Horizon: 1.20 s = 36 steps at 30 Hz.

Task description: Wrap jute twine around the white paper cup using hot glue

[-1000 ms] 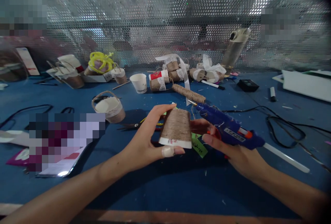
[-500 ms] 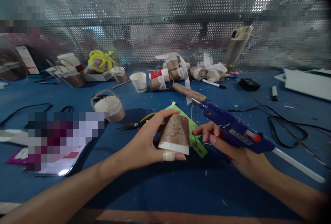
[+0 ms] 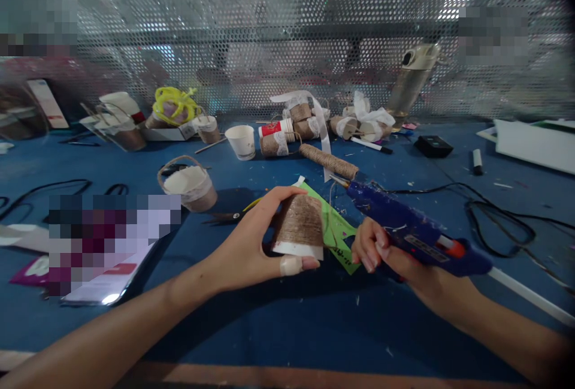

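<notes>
A paper cup [image 3: 300, 224] wound with brown twine is gripped upside down in my left hand [image 3: 260, 242], thumb at its white rim and fingers over the base. The thumb wears a bandage-like wrap. My right hand [image 3: 386, 251] is closed around a blue hot glue gun [image 3: 404, 221], whose nozzle points up and left and from whose back a white glue stick [image 3: 530, 293] sticks out. A loose strand of twine hangs between cup and gun. Behind the cup lies a green paper strip [image 3: 336, 233] with writing. The roll of twine [image 3: 330, 161] rests beyond the nozzle.
Scissors [image 3: 224, 217] lie left of the cup, near a small twine basket [image 3: 193, 188]. A white paper cup [image 3: 241, 142] and several twine-covered cups line the back by a perforated metal screen [image 3: 278, 35]. A black cable [image 3: 476, 227] loops at right; a phone-like slab [image 3: 121, 281] lies left.
My right hand has drawn the glue gun slightly right and down, away from the cup; its fingers have left the twine. The cup in my left hand has shifted a little left and up.
</notes>
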Tool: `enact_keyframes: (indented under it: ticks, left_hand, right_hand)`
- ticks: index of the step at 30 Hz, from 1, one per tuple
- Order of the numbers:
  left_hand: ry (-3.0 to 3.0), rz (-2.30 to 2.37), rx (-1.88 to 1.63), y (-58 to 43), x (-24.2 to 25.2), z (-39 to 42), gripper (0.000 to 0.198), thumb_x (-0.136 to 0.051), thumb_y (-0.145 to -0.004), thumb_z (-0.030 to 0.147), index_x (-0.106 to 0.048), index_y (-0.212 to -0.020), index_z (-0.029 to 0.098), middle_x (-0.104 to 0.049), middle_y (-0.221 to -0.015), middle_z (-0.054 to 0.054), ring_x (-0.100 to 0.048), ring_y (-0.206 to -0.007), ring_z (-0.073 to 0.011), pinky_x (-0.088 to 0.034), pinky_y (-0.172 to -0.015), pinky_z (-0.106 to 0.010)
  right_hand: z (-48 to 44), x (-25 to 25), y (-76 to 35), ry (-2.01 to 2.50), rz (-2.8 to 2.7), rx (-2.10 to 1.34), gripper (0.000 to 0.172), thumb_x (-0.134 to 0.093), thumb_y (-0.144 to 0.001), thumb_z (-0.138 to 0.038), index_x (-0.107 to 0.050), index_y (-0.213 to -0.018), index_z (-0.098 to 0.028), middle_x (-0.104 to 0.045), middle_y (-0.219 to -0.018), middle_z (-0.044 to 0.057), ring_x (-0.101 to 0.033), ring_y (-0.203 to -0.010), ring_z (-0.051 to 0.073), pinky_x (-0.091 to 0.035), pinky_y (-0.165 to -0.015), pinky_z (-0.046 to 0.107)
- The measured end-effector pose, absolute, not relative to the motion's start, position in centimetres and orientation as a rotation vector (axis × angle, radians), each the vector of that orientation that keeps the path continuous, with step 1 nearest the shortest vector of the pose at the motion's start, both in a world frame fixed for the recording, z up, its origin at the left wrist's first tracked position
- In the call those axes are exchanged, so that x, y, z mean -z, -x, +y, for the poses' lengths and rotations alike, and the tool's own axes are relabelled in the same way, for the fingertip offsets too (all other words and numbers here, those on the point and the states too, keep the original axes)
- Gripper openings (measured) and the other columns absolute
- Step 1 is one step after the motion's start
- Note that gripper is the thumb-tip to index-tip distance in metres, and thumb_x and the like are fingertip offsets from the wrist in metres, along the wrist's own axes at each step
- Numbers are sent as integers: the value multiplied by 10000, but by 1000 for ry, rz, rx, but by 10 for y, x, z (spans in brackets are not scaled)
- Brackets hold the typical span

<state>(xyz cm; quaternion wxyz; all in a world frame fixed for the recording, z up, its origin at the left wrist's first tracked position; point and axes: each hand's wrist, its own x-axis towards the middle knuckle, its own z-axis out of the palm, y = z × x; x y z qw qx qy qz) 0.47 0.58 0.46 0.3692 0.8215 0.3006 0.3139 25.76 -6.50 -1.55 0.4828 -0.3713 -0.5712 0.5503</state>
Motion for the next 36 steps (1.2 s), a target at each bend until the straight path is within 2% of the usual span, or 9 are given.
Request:
enact_keyframes:
  ticks: [8,14,19,27,33,36]
  left_hand:
    - [-2046,794,-836,-1,-3,6,796,-874,-682,354,-466,-1364,309,-572,-1328,-70,-648,-1057,-277,-594,-857,-353]
    - [-2086,765,-837,1,-2,6,812,-864,-709,407,-425,-1386,311,-536,-1353,-80,-630,-1131,-280,-595,-911,-349]
    - [-2087,768,-825,3,-3,7,806,-853,-736,405,-399,-1399,342,-519,-1385,-55,-619,-1191,-261,-585,-957,-323]
    - [-2024,734,-868,3,-1,9,792,-864,-720,384,-420,-1376,363,-538,-1346,-44,-675,-1058,-226,-624,-801,-266]
    - [-2022,687,-917,3,1,10,795,-877,-702,352,-442,-1367,356,-550,-1329,-44,-677,-1048,-223,-622,-791,-257]
    - [-1995,673,-953,3,2,11,785,-874,-701,347,-458,-1367,338,-550,-1355,-56,-658,-1111,-242,-616,-818,-264]
  right_hand:
    - [-66,14,-257,904,-1429,-1316,151,-601,-941,-265,-528,-809,-267,-577,-717,-24,-560,-723,181,-497,-779,365]
    - [-68,19,-255,895,-1397,-1318,118,-586,-966,-244,-559,-852,-261,-588,-676,-47,-603,-673,156,-529,-752,345]
    - [-67,19,-257,928,-1458,-1301,76,-654,-960,-299,-642,-907,-246,-698,-831,-3,-685,-835,161,-544,-826,308]
    - [-63,14,-256,1059,-1388,-1276,152,-775,-867,-245,-648,-785,-253,-724,-880,-25,-686,-874,130,-547,-836,207]
    - [-67,13,-261,1045,-1424,-1284,92,-692,-933,-307,-649,-876,-248,-711,-923,18,-683,-901,179,-569,-859,304]
    - [-68,13,-267,1007,-1510,-1303,95,-627,-974,-317,-663,-936,-239,-731,-890,35,-701,-893,201,-573,-856,345]
